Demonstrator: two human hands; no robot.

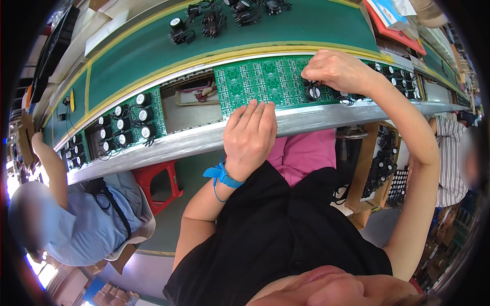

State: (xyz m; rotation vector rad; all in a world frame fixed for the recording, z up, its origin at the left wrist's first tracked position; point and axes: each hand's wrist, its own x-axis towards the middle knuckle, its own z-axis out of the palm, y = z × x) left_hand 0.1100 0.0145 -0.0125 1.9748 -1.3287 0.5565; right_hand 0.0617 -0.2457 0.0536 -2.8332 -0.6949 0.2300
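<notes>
Green counter (301, 25) with yellow edging, packed workshop, two coworkers (97, 219), one red stool (171, 186). I count nine white-topped parts (121, 124) on the left panel (160, 113). Right hand (334, 70): grip closed on a black, round, white-topped part (314, 93) at the green circuit board's (260, 76) right side. Left hand (250, 135)'s open, fingertips by its near edge.

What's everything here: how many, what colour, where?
Circuit boards: several, green, along rail
Round components: many, black with white tops, on boards, bench
Rail: one, silver, along near edge
Bench: one, green, top
Stool: one, red, left
Wooden box: one, brown, right
Carton: one, blue-white, top right
Co-workers: at least two, blue and striped tops, either side
Wrist strap: one, blue, left wrist
Left fingers: several, bare, at a board edge
Right fingers: several, bare, at a component
</notes>
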